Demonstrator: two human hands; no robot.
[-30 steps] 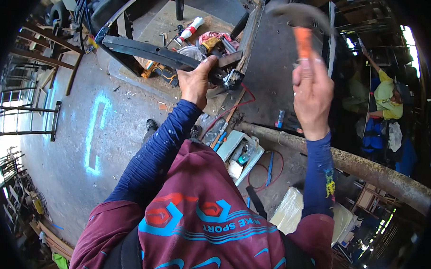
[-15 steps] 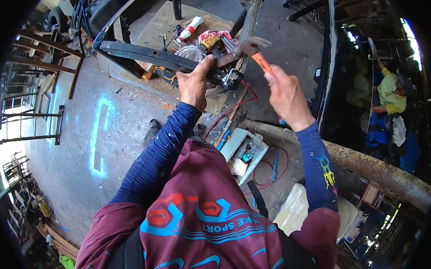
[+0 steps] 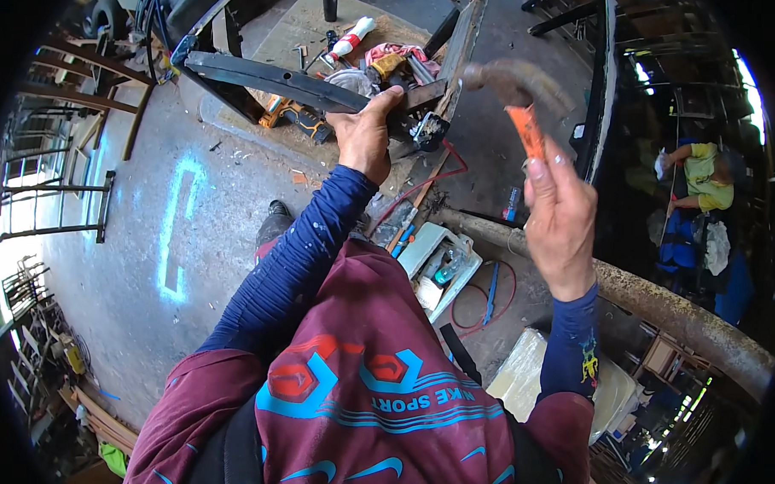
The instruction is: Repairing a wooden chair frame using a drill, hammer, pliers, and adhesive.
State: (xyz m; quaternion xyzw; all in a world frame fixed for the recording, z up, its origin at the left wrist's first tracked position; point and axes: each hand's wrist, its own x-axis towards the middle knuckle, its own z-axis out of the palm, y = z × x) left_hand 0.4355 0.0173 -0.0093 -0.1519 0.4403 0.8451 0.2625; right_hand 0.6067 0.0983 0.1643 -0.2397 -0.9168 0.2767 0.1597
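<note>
Near one corner, grips black frame (image 3: 271, 82) with left hand (image 3: 366, 139). Apart, to the right, clasps orange-handled hammer (image 3: 525, 130) in right hand (image 3: 561, 217).

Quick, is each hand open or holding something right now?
Left hand: closed on the dark frame.
Right hand: closed around the orange-handled hammer.

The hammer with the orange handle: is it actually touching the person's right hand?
Touching. The head view shows the right hand closed on the hammer; the lower end of its orange handle disappears into the grip.
</note>
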